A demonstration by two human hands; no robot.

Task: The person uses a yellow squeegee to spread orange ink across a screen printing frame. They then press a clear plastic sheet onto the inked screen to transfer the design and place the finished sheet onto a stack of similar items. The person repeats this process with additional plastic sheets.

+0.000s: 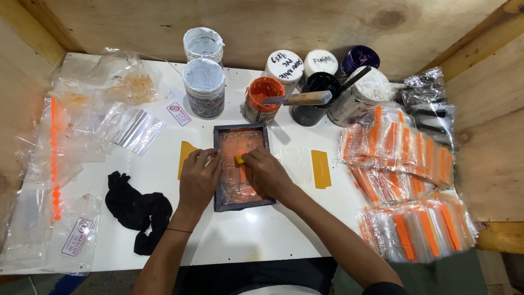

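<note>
Head view: the left hand (199,177) lies flat on the dark frame (218,164), fingers spread, gripping nothing; the right hand (266,173) pinches a small yellow scraper (239,159) on its orange-smeared screen.

Lighting is bright and even, coming from above and slightly in front; the white surface (284,229) shows a soft glare patch near its front edge and short, diffuse shadows beneath the hands and behind the paint jars (203,87). The clear plastic bags (415,218) throw small specular glints. Focus is adequate at centre, with wide-angle bowing and mild softening toward the frame edges.
</note>
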